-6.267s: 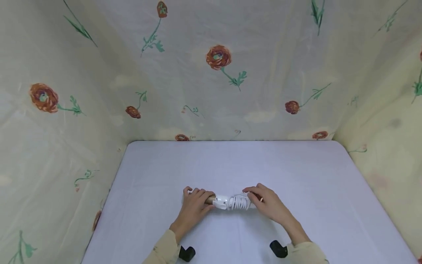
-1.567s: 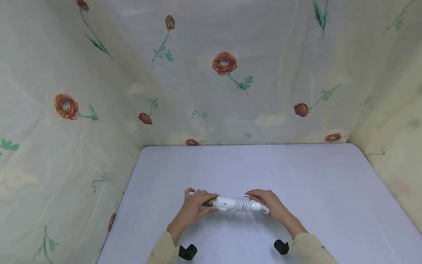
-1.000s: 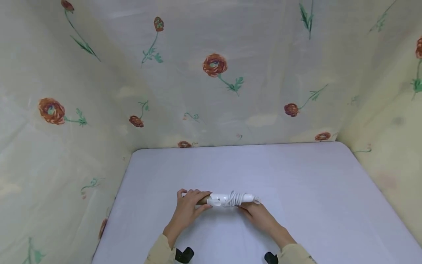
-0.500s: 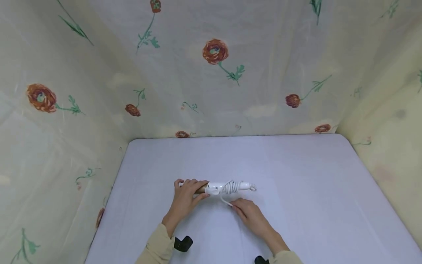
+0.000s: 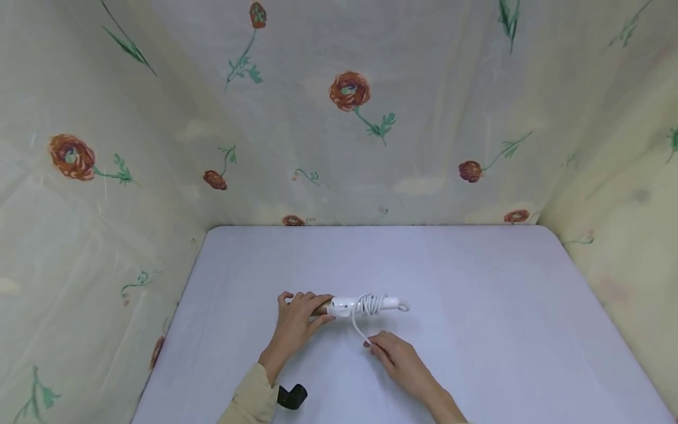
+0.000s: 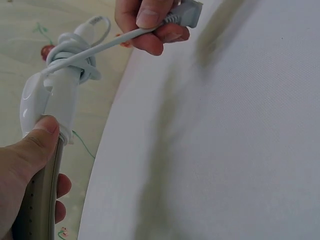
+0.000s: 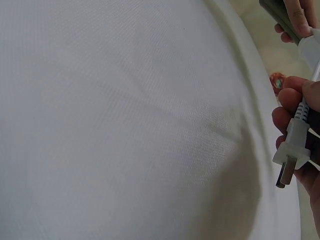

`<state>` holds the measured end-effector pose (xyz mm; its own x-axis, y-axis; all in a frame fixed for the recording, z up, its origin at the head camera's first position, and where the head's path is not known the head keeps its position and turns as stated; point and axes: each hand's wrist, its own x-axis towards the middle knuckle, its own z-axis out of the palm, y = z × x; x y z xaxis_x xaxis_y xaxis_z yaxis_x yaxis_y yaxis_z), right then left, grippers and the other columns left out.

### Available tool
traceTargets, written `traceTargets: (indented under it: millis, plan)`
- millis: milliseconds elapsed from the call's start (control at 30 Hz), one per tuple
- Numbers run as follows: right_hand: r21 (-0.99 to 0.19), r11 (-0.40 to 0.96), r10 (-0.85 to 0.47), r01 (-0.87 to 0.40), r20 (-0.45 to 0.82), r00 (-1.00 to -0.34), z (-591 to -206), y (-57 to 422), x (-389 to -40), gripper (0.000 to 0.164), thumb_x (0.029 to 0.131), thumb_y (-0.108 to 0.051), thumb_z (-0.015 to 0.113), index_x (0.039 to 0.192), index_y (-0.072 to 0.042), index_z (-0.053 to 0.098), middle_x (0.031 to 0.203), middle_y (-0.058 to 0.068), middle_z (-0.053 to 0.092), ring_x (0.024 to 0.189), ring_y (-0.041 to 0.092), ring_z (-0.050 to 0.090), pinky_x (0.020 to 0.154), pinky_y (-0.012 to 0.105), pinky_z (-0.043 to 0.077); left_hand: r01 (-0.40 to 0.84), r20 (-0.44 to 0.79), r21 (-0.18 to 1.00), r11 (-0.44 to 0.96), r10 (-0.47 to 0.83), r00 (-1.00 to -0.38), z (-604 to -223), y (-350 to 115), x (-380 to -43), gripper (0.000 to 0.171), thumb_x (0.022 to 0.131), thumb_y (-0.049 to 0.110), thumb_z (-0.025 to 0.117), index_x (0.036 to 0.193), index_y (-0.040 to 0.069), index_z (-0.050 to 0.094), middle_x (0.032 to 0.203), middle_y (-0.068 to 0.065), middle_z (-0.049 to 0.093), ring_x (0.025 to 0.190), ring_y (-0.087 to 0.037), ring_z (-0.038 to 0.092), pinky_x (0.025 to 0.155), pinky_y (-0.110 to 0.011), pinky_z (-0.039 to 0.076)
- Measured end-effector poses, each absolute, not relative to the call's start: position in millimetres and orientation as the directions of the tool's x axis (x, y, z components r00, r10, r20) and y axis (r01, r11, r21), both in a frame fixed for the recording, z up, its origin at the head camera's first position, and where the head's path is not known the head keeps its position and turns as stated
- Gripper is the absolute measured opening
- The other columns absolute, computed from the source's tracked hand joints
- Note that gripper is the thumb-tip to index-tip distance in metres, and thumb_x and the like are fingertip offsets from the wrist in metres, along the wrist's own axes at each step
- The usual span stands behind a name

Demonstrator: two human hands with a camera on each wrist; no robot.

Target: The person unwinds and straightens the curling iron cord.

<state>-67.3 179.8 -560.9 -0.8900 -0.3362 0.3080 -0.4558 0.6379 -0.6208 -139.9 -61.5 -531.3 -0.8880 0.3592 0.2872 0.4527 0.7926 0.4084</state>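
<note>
A hair iron [image 5: 343, 307] with a white handle and a brownish barrel [image 6: 37, 200] is held level above the table. My left hand [image 5: 298, 321] grips it around the barrel, thumb near the handle. Several turns of white power cord [image 6: 75, 57] are wound around the handle, and a small loop hangs from its end. One stretch of cord runs off the coil toward my right hand [image 5: 397, 356], which pinches it just behind the two-pronged plug [image 7: 296, 145]. The plug's bare prongs stick out past the fingers in the right wrist view; the head view hides them.
A white-covered table [image 5: 477, 306] lies under both hands. Flower-patterned curtains [image 5: 402, 118] hang behind it and along both sides. A black curved piece [image 5: 292, 397] sits by the left wrist, at the beige sleeve [image 5: 251, 394].
My right hand has moved from the coil at the handle's far end toward me, drawing the plug end of the cord off the coil. My left hand keeps its hold on the barrel.
</note>
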Motion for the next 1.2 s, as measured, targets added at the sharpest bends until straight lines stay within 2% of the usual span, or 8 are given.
traceTargets:
  millis: [233,500,600,833,1033,1200]
  plan:
    - [-0.59,0.629,-0.349,-0.506,0.367,-0.862,-553,178,-62,0.013,0.09,-0.004,0.061,0.094,-0.014,0.069,0.077,-0.013,0.057,0.071,-0.006,0.046,0.064,0.016,0.044,0.451,0.294,0.382,0.807,0.357,-0.887,-535,-62,-140,0.045,0.077,0.043,0.071,0.119,0.03,0.064,0.097,0.006,0.069,0.086,-0.014,0.057,0.094,-0.049,0.027]
    - [-0.624,0.602,-0.361,-0.499,0.344,-0.867,-541,177,-54,0.013,0.092,-0.004,0.058,0.097,-0.011,0.067,0.079,-0.009,0.058,0.073,-0.006,0.046,0.065,0.016,0.045,0.428,0.279,0.405,0.808,0.337,-0.899,-536,-60,-137,0.044,0.077,0.041,0.073,0.118,0.029,0.065,0.094,0.006,0.068,0.084,-0.014,0.056,0.093,-0.049,0.027]
    - [-0.608,0.603,-0.376,-0.517,0.355,-0.856,-535,178,-52,0.013,0.093,-0.004,0.057,0.097,-0.012,0.067,0.079,-0.009,0.058,0.073,-0.006,0.046,0.064,0.016,0.044,0.432,0.274,0.391,0.813,0.345,-0.898,-536,-59,-137,0.044,0.077,0.042,0.072,0.118,0.029,0.064,0.095,0.006,0.069,0.085,-0.014,0.057,0.093,-0.049,0.028]
    - [-0.539,0.602,-0.428,-0.589,0.406,-0.808,-515,181,-52,0.013,0.092,-0.005,0.059,0.095,-0.015,0.065,0.08,-0.018,0.053,0.071,-0.007,0.045,0.063,0.014,0.042,0.432,0.248,0.37,0.823,0.36,-0.899,-535,-59,-136,0.044,0.078,0.047,0.068,0.119,0.031,0.064,0.096,0.008,0.068,0.086,-0.013,0.057,0.094,-0.048,0.028]
    - [-0.526,0.612,-0.459,-0.59,0.371,-0.807,-501,185,-54,0.01,0.092,-0.009,0.06,0.095,-0.017,0.065,0.081,-0.017,0.054,0.071,-0.007,0.044,0.062,0.016,0.043,0.443,0.245,0.322,0.837,0.379,-0.893,-535,-60,-134,0.044,0.078,0.049,0.066,0.118,0.032,0.064,0.095,0.009,0.068,0.086,-0.012,0.057,0.093,-0.049,0.028]
    - [-0.523,0.593,-0.458,-0.612,0.406,-0.791,-494,188,-59,0.012,0.091,-0.007,0.06,0.095,-0.018,0.064,0.079,-0.015,0.054,0.071,-0.007,0.043,0.061,0.014,0.041,0.454,0.25,0.301,0.839,0.39,-0.886,-534,-60,-134,0.043,0.078,0.049,0.066,0.117,0.032,0.064,0.094,0.009,0.067,0.085,-0.012,0.057,0.093,-0.049,0.028]
